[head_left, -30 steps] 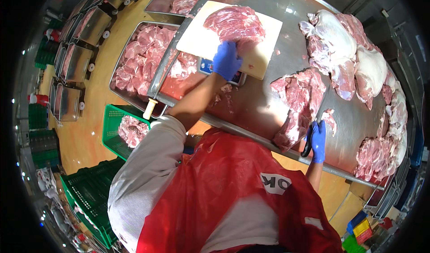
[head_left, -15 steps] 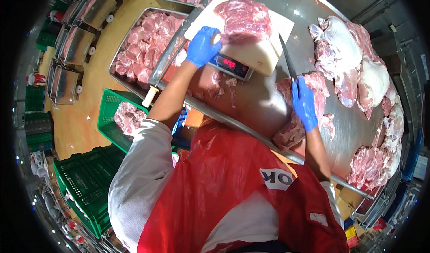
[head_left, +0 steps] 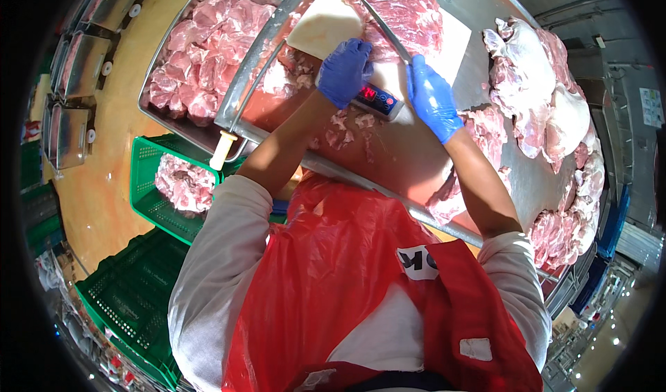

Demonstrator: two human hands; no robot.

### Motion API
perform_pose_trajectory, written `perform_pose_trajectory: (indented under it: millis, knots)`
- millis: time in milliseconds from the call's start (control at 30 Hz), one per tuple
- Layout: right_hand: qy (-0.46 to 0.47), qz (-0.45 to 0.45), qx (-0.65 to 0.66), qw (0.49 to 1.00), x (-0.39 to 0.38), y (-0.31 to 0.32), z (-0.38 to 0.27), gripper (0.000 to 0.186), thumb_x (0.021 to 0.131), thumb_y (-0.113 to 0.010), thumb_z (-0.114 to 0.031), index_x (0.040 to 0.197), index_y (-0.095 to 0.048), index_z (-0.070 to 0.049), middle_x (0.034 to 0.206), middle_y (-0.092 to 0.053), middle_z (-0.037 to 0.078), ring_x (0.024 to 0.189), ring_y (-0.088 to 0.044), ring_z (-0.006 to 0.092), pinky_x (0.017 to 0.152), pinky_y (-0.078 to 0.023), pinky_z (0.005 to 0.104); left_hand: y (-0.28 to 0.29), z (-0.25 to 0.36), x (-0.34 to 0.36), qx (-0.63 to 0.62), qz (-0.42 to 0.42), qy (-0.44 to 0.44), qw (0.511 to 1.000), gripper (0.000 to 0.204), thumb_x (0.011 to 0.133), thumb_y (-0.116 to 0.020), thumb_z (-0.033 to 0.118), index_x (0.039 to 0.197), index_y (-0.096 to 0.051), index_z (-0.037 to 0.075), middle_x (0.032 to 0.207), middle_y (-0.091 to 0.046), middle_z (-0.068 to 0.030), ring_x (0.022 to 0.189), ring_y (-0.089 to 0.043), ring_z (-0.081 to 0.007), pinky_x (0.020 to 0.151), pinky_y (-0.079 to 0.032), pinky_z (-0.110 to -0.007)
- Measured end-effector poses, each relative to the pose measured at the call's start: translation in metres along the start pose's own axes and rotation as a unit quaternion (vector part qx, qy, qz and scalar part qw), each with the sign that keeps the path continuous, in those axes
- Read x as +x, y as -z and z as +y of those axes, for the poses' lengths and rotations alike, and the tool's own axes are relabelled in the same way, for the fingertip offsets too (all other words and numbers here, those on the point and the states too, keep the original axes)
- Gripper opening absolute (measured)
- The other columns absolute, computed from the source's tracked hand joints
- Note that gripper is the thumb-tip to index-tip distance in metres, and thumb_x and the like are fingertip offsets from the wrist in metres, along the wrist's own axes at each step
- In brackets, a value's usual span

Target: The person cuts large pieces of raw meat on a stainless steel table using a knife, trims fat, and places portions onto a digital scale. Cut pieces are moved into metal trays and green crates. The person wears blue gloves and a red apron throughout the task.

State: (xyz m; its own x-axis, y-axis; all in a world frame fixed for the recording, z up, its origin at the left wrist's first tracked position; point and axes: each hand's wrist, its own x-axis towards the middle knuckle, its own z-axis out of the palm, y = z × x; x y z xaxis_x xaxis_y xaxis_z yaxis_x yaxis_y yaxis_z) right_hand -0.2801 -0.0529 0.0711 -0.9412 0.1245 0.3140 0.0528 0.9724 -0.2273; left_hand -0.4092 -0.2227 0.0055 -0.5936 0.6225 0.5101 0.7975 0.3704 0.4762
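My right hand [head_left: 430,97], in a blue glove, grips a long knife [head_left: 388,30] whose blade crosses the left part of a raw meat slab [head_left: 409,17] on a cream cutting board [head_left: 319,21]. My left hand [head_left: 343,73], also gloved, has curled fingers at the near left of the board, below the slab; what they hold, if anything, is hidden. Just right of it a scale [head_left: 381,102] with a red display shows beneath the board. Another meat piece [head_left: 482,132] lies below my right hand, partly covered by my forearm.
Large skin-on pieces [head_left: 527,87] line the right of the steel table [head_left: 458,3]. A metal tub [head_left: 149,66] of meat stands left, above green crates [head_left: 142,198] on the floor, one containing meat. Wheeled steel bins [head_left: 69,135] stand at the far left.
My right hand has moved up and left, bringing the knife over the slab. My left hand has shifted right since half a second ago, its fingers now curled. The view has shifted slightly.
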Motion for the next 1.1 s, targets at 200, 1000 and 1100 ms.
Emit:
perform_pose_trajectory:
  millis: [200, 1000, 1100]
  knots:
    - [0.013, -0.036, -0.012, 0.999, 0.024, -0.021, -0.01, 0.02, 0.097, -0.049, -0.016, 0.112, -0.048, -0.004, 0.078, -0.065, 0.024, 0.066, -0.066, 0.0424, 0.058, -0.053, 0.0532, 0.0, -0.01, 0.005, -0.042, -0.016, 0.023, 0.999, 0.021, 0.085, -0.065, 0.018, 0.101, -0.061, 0.005, 0.092, -0.062, -0.015, 0.088, -0.062, -0.0354, 0.075, -0.051, -0.047]
    - [-0.17, -0.358, 0.025, 0.918, -0.014, 0.06, 0.032, 0.036, 0.104, -0.032, -0.029, 0.117, -0.05, -0.001, 0.103, -0.065, 0.029, 0.092, -0.064, 0.0465, 0.082, -0.05, 0.0524, 0.033, -0.047, 0.025, -0.224, 0.025, 0.099, 0.969, 0.008, 0.077, -0.066, 0.011, 0.074, -0.066, 0.004, 0.073, -0.064, -0.0126, 0.068, -0.066, -0.0271, 0.064, -0.051, -0.037]
    - [-0.047, -0.343, -0.084, 0.935, -0.049, 0.063, 0.073, 0.038, 0.101, -0.045, -0.02, 0.134, -0.042, -0.003, 0.09, -0.065, 0.027, 0.078, -0.067, 0.0409, 0.065, -0.052, 0.0501, 0.054, -0.044, 0.03, -0.199, 0.06, 0.169, 0.963, 0.004, 0.077, -0.066, 0.005, 0.074, -0.066, 0.002, 0.073, -0.065, -0.0118, 0.065, -0.065, -0.0215, 0.062, -0.051, -0.033]
